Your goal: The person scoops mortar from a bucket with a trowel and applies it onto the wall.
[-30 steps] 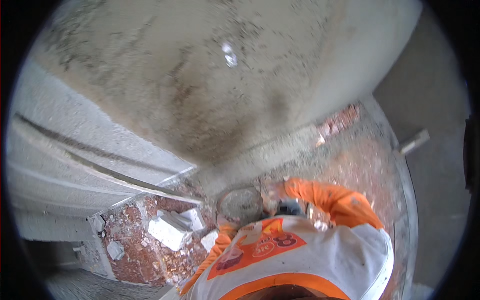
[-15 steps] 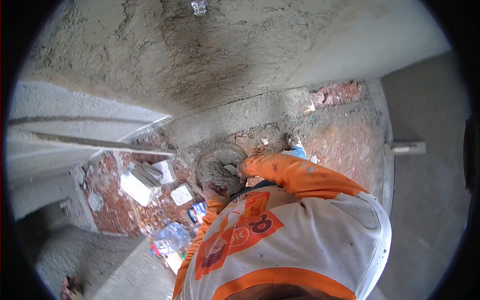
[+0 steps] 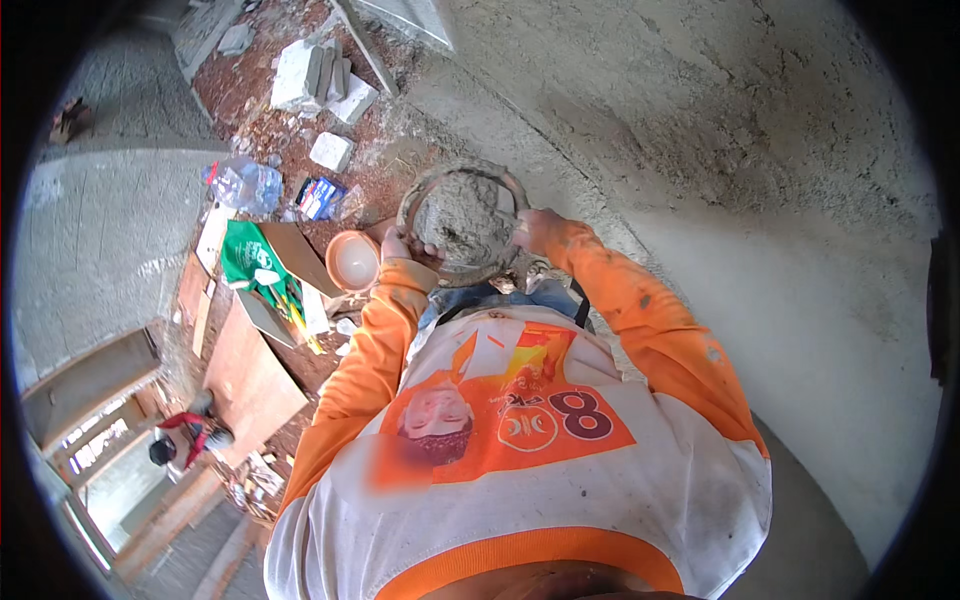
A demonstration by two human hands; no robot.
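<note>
A round, mortar-smeared basin (image 3: 408,206) full of wet grey mortar (image 3: 465,215) is between my hands, in front of my body. My left hand (image 3: 410,250) is closed on the near left part of its rim, with the fingers over the edge. On the opposite side my right hand (image 3: 538,230) grips the rim, its fingertips partly hidden. Just left of my left hand stands an orange-brown round tub (image 3: 354,262) with something pale inside.
White blocks (image 3: 298,75), a clear plastic bottle (image 3: 248,186) and a green bag (image 3: 250,255) lie on the reddish rubble to the left. A rough plastered wall (image 3: 740,120) rises on the right. Another person (image 3: 190,437) is at the lower left, near a brown board (image 3: 250,375).
My view has swung left, so the wall now lies to the right. My right hand has moved onto the basin's right rim, and the basin is now held between both hands.
</note>
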